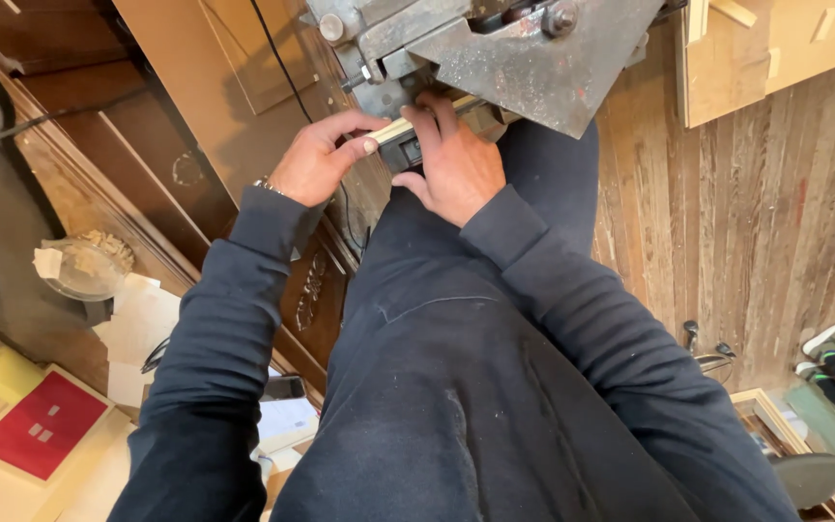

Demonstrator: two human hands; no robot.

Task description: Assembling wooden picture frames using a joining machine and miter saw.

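My left hand [319,158] pinches the near end of a thin pale wooden strip [390,129] between thumb and fingers. My right hand [452,162] lies over the same strip, fingers pressing it against the grey metal machine [514,48] at the top of the view. The far end of the strip is hidden under the machine's worn plate. Both arms wear dark blue sleeves, and my dark trousers fill the lower middle.
Brown wooden panels [161,145] lean at the left, with a black cable running down. A clear bowl [84,266], papers and a red card [41,425] lie at lower left. Plank floor at right; another person's shoes [828,353] at the right edge.
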